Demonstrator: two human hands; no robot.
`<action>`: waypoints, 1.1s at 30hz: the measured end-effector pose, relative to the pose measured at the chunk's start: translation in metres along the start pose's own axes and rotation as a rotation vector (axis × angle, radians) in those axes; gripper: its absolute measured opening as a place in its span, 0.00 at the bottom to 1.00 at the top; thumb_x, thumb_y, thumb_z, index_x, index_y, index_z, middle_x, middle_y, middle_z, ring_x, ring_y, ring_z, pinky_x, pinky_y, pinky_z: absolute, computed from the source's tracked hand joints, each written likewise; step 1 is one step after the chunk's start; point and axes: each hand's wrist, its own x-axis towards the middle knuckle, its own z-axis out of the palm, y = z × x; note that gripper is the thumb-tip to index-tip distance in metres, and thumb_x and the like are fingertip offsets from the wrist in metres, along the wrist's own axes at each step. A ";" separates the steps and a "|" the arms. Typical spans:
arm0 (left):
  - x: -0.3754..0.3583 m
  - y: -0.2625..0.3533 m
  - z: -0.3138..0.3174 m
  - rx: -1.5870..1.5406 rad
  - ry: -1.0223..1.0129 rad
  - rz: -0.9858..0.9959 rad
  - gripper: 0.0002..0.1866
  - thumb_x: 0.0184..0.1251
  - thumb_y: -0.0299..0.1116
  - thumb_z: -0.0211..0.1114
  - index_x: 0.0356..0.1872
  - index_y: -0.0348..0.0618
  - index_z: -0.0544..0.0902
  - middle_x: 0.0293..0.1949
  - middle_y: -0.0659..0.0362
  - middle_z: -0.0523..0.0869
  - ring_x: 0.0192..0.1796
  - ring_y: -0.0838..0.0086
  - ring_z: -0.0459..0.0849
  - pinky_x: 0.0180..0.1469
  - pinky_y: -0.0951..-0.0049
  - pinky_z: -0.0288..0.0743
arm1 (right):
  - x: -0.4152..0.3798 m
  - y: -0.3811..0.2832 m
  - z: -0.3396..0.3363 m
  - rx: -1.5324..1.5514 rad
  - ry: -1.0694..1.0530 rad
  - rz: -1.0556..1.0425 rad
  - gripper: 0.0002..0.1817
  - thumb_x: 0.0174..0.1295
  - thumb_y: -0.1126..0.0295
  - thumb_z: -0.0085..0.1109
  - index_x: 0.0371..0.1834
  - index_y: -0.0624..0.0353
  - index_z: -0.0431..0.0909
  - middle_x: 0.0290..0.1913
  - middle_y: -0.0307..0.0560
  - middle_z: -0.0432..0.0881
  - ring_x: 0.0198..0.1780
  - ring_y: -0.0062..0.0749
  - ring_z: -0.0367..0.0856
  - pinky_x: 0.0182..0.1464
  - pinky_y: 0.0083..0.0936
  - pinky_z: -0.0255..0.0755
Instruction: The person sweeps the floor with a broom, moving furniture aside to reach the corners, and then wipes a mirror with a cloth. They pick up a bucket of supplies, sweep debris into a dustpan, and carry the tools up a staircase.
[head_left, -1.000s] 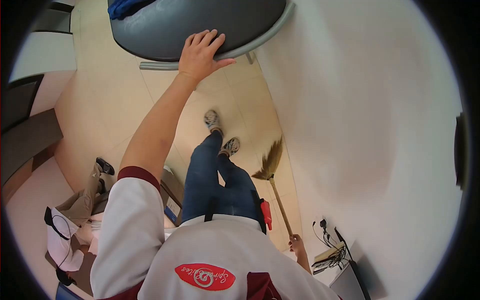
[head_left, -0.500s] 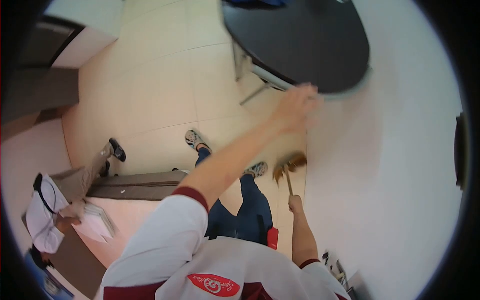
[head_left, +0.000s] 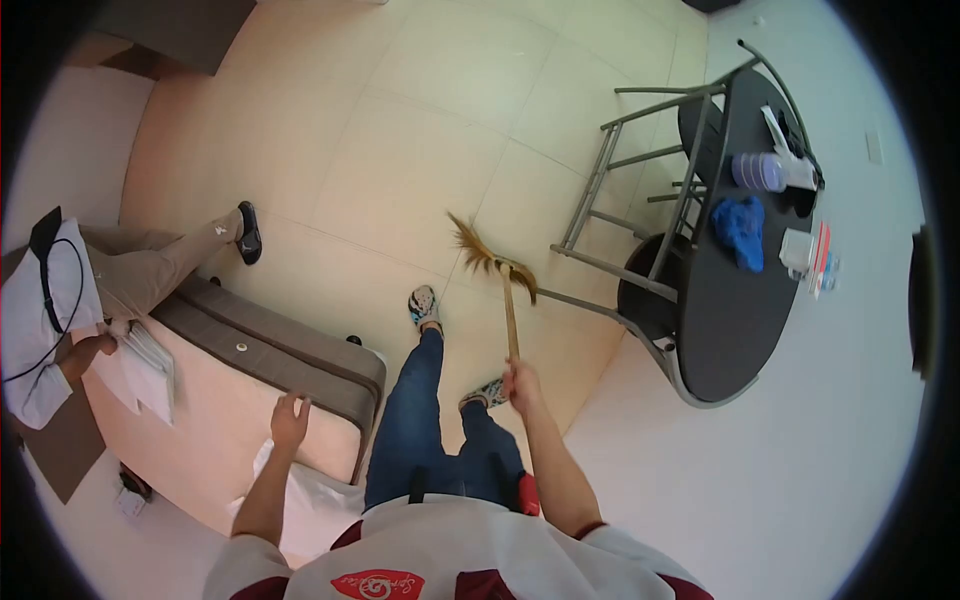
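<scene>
My right hand [head_left: 521,387] is wrapped round the wooden handle [head_left: 511,325] of a broom. Its brown bristle head [head_left: 488,258] fans out over the tiled floor, ahead of my patterned clogs [head_left: 424,306]. On the other side, my left hand [head_left: 290,422] holds nothing, fingers apart and loosely bent, above the bed's pink top [head_left: 333,432] near its brown edge.
A black oval table [head_left: 735,345] by the right wall bears a blue plastic bag [head_left: 740,232], a purple-lidded container [head_left: 760,172] and tissues. A metal-framed chair [head_left: 630,225] stands against it. At left, a person [head_left: 150,260] beside the bed [head_left: 270,345] holds folded white sheets [head_left: 145,365].
My left hand has swung from near the table back to the left, over the bed. The broom head has moved forward and left, and my view has turned, showing more of the table and chair.
</scene>
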 end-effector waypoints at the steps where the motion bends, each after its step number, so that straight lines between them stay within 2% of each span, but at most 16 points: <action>1: -0.015 -0.013 0.007 -0.036 0.002 -0.045 0.19 0.65 0.42 0.65 0.49 0.39 0.81 0.44 0.49 0.83 0.47 0.54 0.82 0.51 0.60 0.75 | -0.028 0.015 -0.005 0.026 0.015 0.058 0.14 0.72 0.60 0.44 0.50 0.57 0.71 0.17 0.34 0.65 0.12 0.23 0.59 0.14 0.24 0.57; 6: -0.117 -0.017 0.107 -0.385 -0.206 -0.220 0.17 0.64 0.41 0.67 0.47 0.40 0.82 0.40 0.50 0.83 0.37 0.64 0.84 0.39 0.68 0.79 | -0.061 0.007 0.006 -0.240 0.049 0.128 0.14 0.71 0.58 0.45 0.39 0.56 0.74 0.17 0.37 0.67 0.12 0.25 0.61 0.13 0.26 0.57; 9: -0.130 0.041 0.119 -0.454 -0.299 -0.213 0.18 0.65 0.41 0.66 0.48 0.38 0.82 0.41 0.48 0.84 0.40 0.62 0.85 0.42 0.66 0.79 | 0.063 -0.066 0.052 -0.352 0.021 -0.040 0.13 0.65 0.65 0.47 0.22 0.52 0.72 0.13 0.36 0.65 0.12 0.26 0.61 0.13 0.26 0.55; 11: -0.119 0.054 0.122 -0.469 -0.303 -0.179 0.16 0.66 0.39 0.65 0.48 0.38 0.82 0.42 0.47 0.85 0.41 0.61 0.85 0.44 0.67 0.79 | 0.148 -0.141 0.085 -0.192 -0.067 -0.026 0.13 0.64 0.64 0.49 0.20 0.51 0.72 0.12 0.33 0.65 0.11 0.25 0.61 0.14 0.24 0.55; 12: -0.109 0.065 0.106 -0.476 -0.254 -0.188 0.16 0.67 0.38 0.64 0.48 0.38 0.82 0.42 0.47 0.85 0.41 0.61 0.85 0.45 0.67 0.79 | 0.155 -0.179 0.113 -0.239 -0.090 -0.130 0.10 0.65 0.63 0.50 0.27 0.53 0.74 0.14 0.34 0.67 0.12 0.23 0.61 0.15 0.25 0.57; 14: -0.094 0.072 0.081 -0.580 -0.092 -0.199 0.13 0.68 0.36 0.62 0.47 0.38 0.82 0.40 0.48 0.85 0.41 0.61 0.85 0.45 0.67 0.78 | 0.120 -0.234 0.150 -0.203 -0.115 -0.079 0.11 0.68 0.60 0.47 0.37 0.55 0.72 0.17 0.35 0.69 0.14 0.23 0.63 0.17 0.26 0.60; 17: -0.088 0.076 0.068 -0.526 0.019 -0.380 0.12 0.68 0.36 0.62 0.45 0.38 0.82 0.38 0.49 0.85 0.39 0.61 0.85 0.44 0.66 0.78 | 0.065 -0.221 0.128 -0.327 -0.234 -0.007 0.17 0.72 0.53 0.45 0.39 0.56 0.70 0.19 0.41 0.71 0.15 0.29 0.68 0.19 0.29 0.66; 19: -0.096 0.091 0.080 -0.430 -0.010 -0.424 0.11 0.68 0.37 0.63 0.41 0.41 0.83 0.36 0.50 0.86 0.38 0.59 0.85 0.42 0.65 0.78 | 0.014 -0.190 0.092 -0.620 -0.398 0.047 0.18 0.72 0.51 0.44 0.39 0.55 0.67 0.22 0.47 0.77 0.18 0.36 0.78 0.17 0.33 0.71; 21: -0.114 0.109 0.103 -0.388 -0.078 -0.527 0.10 0.67 0.38 0.63 0.39 0.42 0.84 0.36 0.50 0.86 0.37 0.59 0.86 0.42 0.64 0.78 | -0.071 -0.201 0.100 -0.739 -0.498 0.166 0.13 0.72 0.58 0.49 0.45 0.54 0.62 0.24 0.45 0.77 0.18 0.35 0.79 0.17 0.30 0.72; 23: -0.129 0.144 0.130 -0.384 -0.106 -0.535 0.11 0.67 0.40 0.63 0.38 0.43 0.84 0.37 0.51 0.87 0.39 0.60 0.87 0.42 0.64 0.79 | -0.054 -0.162 0.066 -0.820 -0.618 0.091 0.11 0.71 0.63 0.50 0.45 0.56 0.62 0.23 0.44 0.76 0.17 0.33 0.78 0.16 0.29 0.71; 25: -0.130 0.199 0.148 -0.562 -0.206 -0.700 0.12 0.66 0.39 0.63 0.44 0.44 0.83 0.39 0.50 0.87 0.42 0.59 0.87 0.45 0.64 0.79 | -0.021 -0.170 0.068 -1.074 -0.718 0.103 0.10 0.71 0.66 0.48 0.47 0.58 0.62 0.22 0.43 0.74 0.16 0.32 0.77 0.17 0.30 0.71; 26: -0.126 0.231 0.151 -0.551 -0.255 -0.665 0.13 0.65 0.38 0.63 0.47 0.44 0.82 0.41 0.50 0.87 0.44 0.59 0.87 0.46 0.64 0.79 | -0.010 -0.198 0.100 -1.267 -0.644 0.249 0.12 0.71 0.65 0.47 0.50 0.61 0.63 0.23 0.47 0.76 0.16 0.33 0.77 0.19 0.32 0.72; 28: -0.120 0.263 0.178 -0.596 -0.271 -0.603 0.18 0.62 0.36 0.64 0.52 0.45 0.80 0.46 0.50 0.86 0.46 0.59 0.86 0.48 0.63 0.80 | 0.053 -0.199 0.133 -1.619 -0.682 -0.192 0.15 0.66 0.65 0.44 0.48 0.66 0.68 0.30 0.63 0.82 0.29 0.58 0.83 0.32 0.51 0.76; 29: -0.123 0.266 0.207 -0.651 -0.226 -0.582 0.20 0.61 0.35 0.64 0.55 0.45 0.79 0.49 0.50 0.85 0.46 0.59 0.86 0.49 0.63 0.79 | 0.099 -0.182 0.146 -1.733 -0.720 -0.476 0.15 0.64 0.66 0.47 0.46 0.66 0.71 0.33 0.65 0.83 0.35 0.61 0.83 0.40 0.52 0.76; 32: -0.071 0.345 0.136 -0.477 -0.322 -0.655 0.20 0.60 0.34 0.64 0.55 0.47 0.79 0.50 0.51 0.84 0.46 0.62 0.86 0.49 0.64 0.80 | 0.176 -0.197 0.225 -1.931 -0.866 -0.533 0.19 0.57 0.66 0.56 0.53 0.59 0.76 0.35 0.58 0.84 0.40 0.55 0.84 0.43 0.46 0.78; 33: -0.055 0.359 0.128 -0.446 -0.377 -0.687 0.20 0.60 0.33 0.64 0.55 0.47 0.79 0.49 0.51 0.84 0.46 0.62 0.86 0.48 0.65 0.80 | 0.212 -0.194 0.236 -1.973 -0.784 -0.702 0.20 0.56 0.66 0.58 0.53 0.54 0.78 0.40 0.55 0.85 0.43 0.52 0.84 0.46 0.44 0.78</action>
